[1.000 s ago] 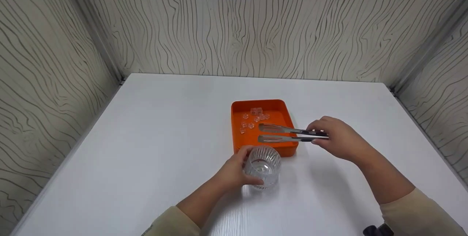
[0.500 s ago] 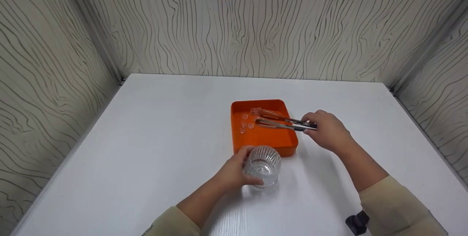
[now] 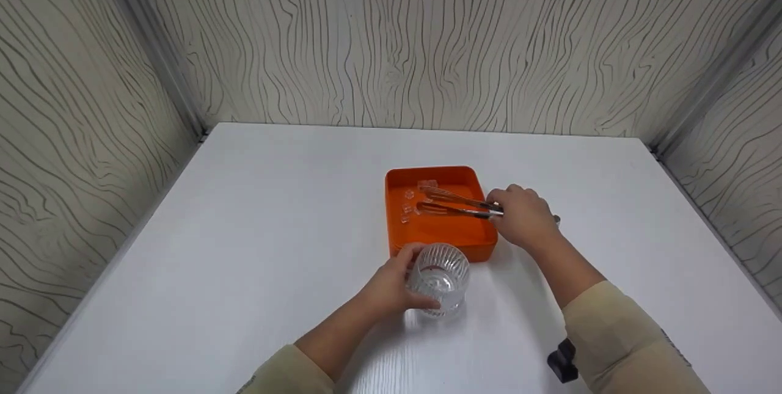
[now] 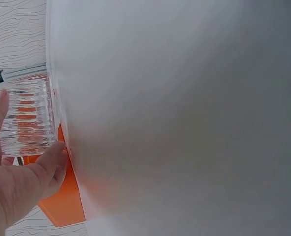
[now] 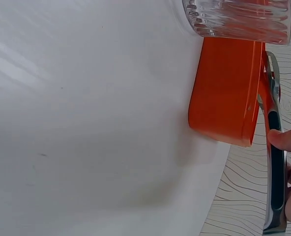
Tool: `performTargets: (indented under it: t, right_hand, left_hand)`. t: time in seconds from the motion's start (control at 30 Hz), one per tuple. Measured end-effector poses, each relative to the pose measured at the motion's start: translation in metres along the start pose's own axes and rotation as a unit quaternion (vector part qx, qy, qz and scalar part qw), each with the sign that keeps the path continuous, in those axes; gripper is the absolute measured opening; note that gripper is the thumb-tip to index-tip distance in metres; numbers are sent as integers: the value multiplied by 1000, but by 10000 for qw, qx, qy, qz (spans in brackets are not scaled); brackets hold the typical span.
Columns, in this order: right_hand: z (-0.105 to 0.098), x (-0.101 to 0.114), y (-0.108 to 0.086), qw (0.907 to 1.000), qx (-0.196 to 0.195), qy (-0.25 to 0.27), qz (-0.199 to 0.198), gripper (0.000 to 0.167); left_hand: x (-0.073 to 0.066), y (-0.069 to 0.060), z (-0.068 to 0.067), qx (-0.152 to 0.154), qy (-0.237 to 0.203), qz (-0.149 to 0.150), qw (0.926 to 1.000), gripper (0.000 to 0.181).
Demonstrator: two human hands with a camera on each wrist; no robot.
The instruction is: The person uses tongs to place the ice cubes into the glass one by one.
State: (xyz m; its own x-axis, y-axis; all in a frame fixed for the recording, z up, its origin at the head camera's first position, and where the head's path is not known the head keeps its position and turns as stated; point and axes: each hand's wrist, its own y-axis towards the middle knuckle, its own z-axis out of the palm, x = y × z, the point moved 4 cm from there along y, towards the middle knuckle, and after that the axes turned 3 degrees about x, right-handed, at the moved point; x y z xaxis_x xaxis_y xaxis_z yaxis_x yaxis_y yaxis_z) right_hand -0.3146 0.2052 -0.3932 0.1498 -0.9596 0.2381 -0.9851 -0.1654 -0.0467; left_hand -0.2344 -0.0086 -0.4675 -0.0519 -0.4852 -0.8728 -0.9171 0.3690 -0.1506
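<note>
My left hand holds a ribbed clear glass upright on the white table, fingers and thumb round its side. The left wrist view shows the glass between thumb and fingers. My right hand grips metal tongs with dark handle inlays. Their two arms stand apart and reach down into the orange tray. Several small clear cubes lie in the tray's left and back part, some partly hidden by the tongs. Whether a cube sits between the tong tips is too small to tell.
The tray stands just behind the glass on the white table. Wood-grain patterned panels close off the back and both sides. A small black object sits by the right sleeve.
My right hand has moved left and slightly away from me, carrying the tongs from over the tray's front right towards the cubes. The left hand and glass have stayed in place.
</note>
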Motion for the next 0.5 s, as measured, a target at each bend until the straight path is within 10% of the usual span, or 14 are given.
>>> performTargets:
  t: [0.5]
  right_hand:
    - [13, 14, 10, 9993, 244, -80, 262, 20]
  left_hand:
    - [-1, 1, -1, -11, 64, -65, 10000, 77]
